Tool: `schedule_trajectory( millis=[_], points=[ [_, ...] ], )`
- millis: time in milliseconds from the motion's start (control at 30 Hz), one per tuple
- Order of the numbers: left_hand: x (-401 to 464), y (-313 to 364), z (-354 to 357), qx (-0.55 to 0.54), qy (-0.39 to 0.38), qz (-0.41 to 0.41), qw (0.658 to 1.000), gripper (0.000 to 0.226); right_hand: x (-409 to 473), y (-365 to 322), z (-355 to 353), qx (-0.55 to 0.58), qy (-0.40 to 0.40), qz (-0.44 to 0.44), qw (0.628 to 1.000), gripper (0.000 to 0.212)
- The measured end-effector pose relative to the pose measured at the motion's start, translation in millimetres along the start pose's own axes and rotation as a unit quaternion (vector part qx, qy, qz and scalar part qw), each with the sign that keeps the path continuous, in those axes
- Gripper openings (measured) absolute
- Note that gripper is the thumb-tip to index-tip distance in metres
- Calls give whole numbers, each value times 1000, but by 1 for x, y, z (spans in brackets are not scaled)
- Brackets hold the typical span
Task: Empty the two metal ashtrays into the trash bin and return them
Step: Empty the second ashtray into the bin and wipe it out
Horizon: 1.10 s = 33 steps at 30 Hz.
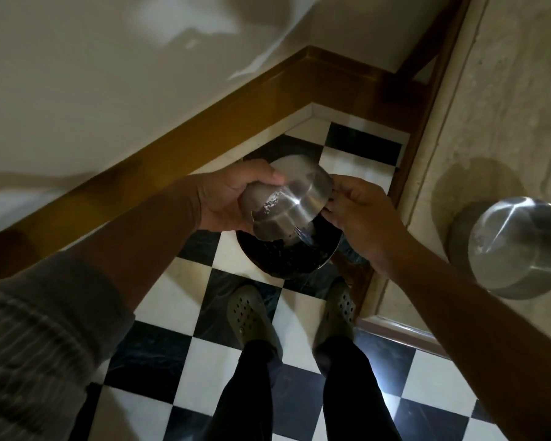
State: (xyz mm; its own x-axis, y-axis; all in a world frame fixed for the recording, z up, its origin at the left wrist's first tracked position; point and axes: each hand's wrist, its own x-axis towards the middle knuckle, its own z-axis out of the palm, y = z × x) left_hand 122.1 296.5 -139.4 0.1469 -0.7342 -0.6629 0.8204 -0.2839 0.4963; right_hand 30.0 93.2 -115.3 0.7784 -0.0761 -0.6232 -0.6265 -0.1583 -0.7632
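A shiny metal ashtray (287, 208) is held upside down and tilted over the round trash bin (287, 259), which stands on the checkered floor with a dark inside. My left hand (233, 198) grips the ashtray's left side. At its right rim my right hand (357, 208) pinches the edge with its fingertips. A second metal ashtray (516, 246) rests upside down on the beige counter (490, 106) at the right, untouched. What lies inside the held ashtray is hidden.
The bin sits in a corner between a white wall with a brown wooden baseboard (172, 144) and the counter's wooden side (404, 173). My two feet in olive clogs (252, 316) stand on black and white floor tiles just before the bin.
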Motion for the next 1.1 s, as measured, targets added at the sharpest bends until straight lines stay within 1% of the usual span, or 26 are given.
schedule_trajectory(
  millis=[33,67,133,167,200,233,300,333,367,433,533,633,700,800,833,867,933,967,1000,1033,1100],
  points=[
    [1,0,1,37,23,-9,999,55,-2,1,-4,-22,-12,-16,1000,44],
    [2,-2,4,97,43,-16,994,53,-4,2,-8,-60,-27,-34,997,47],
    [4,-2,13,230,62,-24,971,53,-8,4,-17,-165,-54,-65,983,54],
    [6,-2,18,277,72,-27,958,57,-11,5,-21,-213,-60,-83,972,58],
    [8,-2,24,325,83,-28,942,66,-16,5,-23,-249,-64,-104,961,60],
    [11,-3,29,381,94,-26,919,79,-20,5,-23,-271,-69,-123,952,61],
    [18,-6,37,515,122,-23,848,107,-25,7,-23,-299,-80,-160,937,59],
    [20,-9,41,567,142,-14,811,116,-26,9,-22,-309,-85,-176,931,58],
    [22,-14,45,604,162,-1,781,124,-26,12,-22,-319,-90,-191,924,58],
    [22,-22,48,646,193,51,737,133,-25,18,-23,-354,-100,-213,905,58],
    [22,-31,44,686,217,131,682,131,-26,26,-26,-414,-104,-250,869,62],
    [24,-35,36,717,222,175,637,127,-31,30,-28,-476,-79,-307,821,73],
    [23,-37,31,725,225,194,621,128,-33,31,-28,-495,-40,-357,791,83],
    [21,-39,26,728,227,200,615,129,-34,34,-27,-481,31,-433,762,94],
    [21,-38,26,730,225,203,613,128,-34,34,-26,-485,36,-438,756,99],
    [22,-38,27,732,226,207,609,126,-34,35,-26,-502,17,-431,750,103],
    [22,-36,30,739,229,203,600,125,-34,39,-23,-563,-73,-381,730,109],
    [21,-35,31,744,227,199,596,125,-36,40,-21,-584,-103,-363,719,109],
    [21,-35,32,748,224,199,593,123,-38,42,-20,-585,-106,-369,714,109],
    [20,-35,32,749,224,204,590,119,-39,42,-18,-570,-85,-397,714,108],
    [20,-36,32,744,233,226,585,113,-41,37,-13,-511,-11,-455,729,107]
  ],
)
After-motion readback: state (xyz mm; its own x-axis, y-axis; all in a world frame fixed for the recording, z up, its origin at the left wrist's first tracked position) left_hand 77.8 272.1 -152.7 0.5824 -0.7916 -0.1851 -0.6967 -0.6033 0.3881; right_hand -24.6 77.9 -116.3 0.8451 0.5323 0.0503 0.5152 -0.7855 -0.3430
